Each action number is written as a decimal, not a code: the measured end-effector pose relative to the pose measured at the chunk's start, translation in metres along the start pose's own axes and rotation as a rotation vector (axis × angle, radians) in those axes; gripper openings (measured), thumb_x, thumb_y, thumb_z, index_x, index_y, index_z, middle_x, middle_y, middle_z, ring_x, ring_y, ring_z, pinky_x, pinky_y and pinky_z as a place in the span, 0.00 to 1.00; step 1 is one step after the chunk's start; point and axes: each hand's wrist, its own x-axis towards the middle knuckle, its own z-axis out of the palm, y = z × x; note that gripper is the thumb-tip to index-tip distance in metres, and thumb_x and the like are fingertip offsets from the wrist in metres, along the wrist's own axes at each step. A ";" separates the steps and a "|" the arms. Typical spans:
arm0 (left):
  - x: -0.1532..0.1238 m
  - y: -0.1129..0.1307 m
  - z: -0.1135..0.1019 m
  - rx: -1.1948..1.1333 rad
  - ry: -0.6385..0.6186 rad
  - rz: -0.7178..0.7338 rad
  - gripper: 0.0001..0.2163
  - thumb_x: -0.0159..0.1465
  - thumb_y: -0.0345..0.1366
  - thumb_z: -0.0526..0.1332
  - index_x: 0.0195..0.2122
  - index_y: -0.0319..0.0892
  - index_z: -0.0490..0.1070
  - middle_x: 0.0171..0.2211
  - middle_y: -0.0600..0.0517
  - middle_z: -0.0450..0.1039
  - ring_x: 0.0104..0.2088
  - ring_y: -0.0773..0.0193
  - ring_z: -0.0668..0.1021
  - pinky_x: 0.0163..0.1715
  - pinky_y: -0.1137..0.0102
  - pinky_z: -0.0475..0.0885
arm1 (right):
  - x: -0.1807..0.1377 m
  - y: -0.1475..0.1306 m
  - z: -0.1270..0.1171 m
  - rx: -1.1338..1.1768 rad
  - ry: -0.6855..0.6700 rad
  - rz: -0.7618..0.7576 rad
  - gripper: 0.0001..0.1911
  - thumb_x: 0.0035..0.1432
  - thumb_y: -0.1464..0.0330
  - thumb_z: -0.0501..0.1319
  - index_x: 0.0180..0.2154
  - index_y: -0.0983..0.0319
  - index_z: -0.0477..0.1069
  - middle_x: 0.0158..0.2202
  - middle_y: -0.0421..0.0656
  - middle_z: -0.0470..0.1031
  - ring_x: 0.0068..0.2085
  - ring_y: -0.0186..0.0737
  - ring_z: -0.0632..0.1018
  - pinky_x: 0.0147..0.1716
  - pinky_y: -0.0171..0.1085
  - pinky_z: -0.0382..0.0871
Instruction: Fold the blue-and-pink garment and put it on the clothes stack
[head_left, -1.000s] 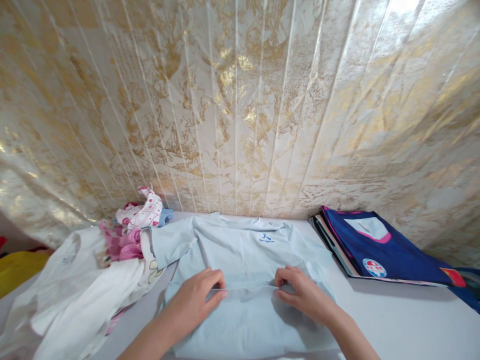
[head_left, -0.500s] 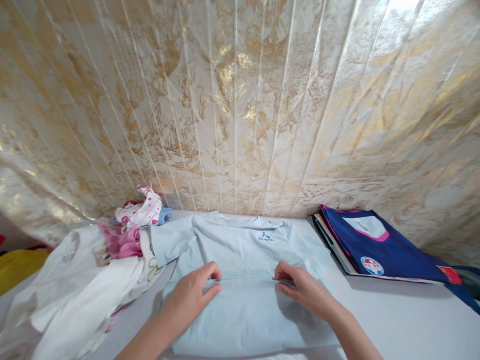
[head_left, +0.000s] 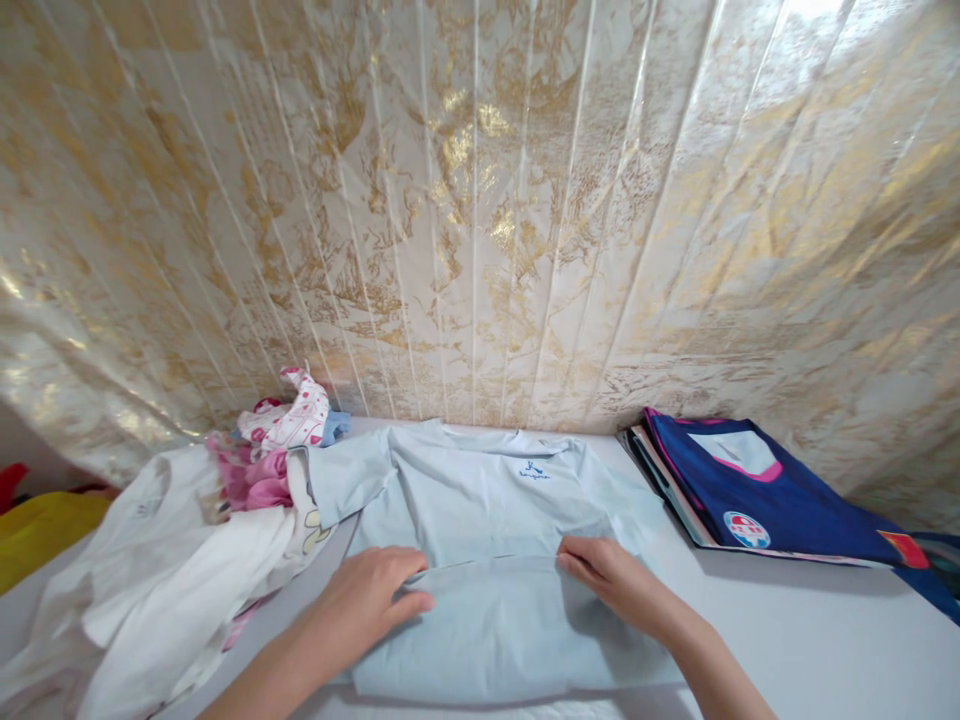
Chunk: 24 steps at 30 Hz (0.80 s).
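A light blue T-shirt (head_left: 480, 500) with dark blue lettering on its chest lies spread in front of me, its collar at the far side. Its lower part is folded up over the body, with the folded edge running across the middle. My left hand (head_left: 375, 595) is at the left part of that edge, thumb on the near side and fingers over it, the cloth between them. At the right part, my right hand (head_left: 611, 580) pinches the same edge between thumb and fingers.
Left of the shirt lies a loose heap of white clothes (head_left: 187, 560) with pink garments (head_left: 262, 480). A yellow cloth (head_left: 45, 535) sits farther left. On the right is a stack of folded clothes topped by a navy garment (head_left: 795, 495). A gold-patterned curtain (head_left: 480, 220) hangs behind.
My left hand has shifted slightly left and down along the folded edge. My right hand has moved slightly right and closed tighter on it, and the edge looks straighter.
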 end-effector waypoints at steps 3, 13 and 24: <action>-0.008 -0.011 -0.002 -0.049 0.034 -0.096 0.12 0.59 0.35 0.60 0.45 0.50 0.68 0.40 0.54 0.75 0.41 0.57 0.76 0.40 0.71 0.63 | -0.001 0.004 0.002 -0.003 -0.019 0.021 0.16 0.63 0.61 0.49 0.27 0.60 0.67 0.25 0.38 0.70 0.28 0.36 0.69 0.28 0.32 0.58; -0.013 -0.027 -0.008 -0.144 0.077 -0.041 0.03 0.61 0.34 0.56 0.36 0.47 0.64 0.36 0.57 0.72 0.37 0.62 0.75 0.38 0.73 0.63 | -0.003 0.004 -0.001 0.005 -0.036 0.051 0.07 0.56 0.69 0.56 0.32 0.61 0.73 0.31 0.39 0.76 0.33 0.37 0.73 0.33 0.32 0.62; -0.009 -0.019 -0.013 -0.078 0.075 -0.095 0.03 0.59 0.34 0.56 0.35 0.46 0.64 0.34 0.57 0.72 0.35 0.62 0.75 0.36 0.72 0.62 | -0.007 0.001 -0.006 0.003 -0.033 0.036 0.06 0.55 0.70 0.56 0.30 0.60 0.72 0.29 0.39 0.74 0.31 0.38 0.72 0.31 0.33 0.60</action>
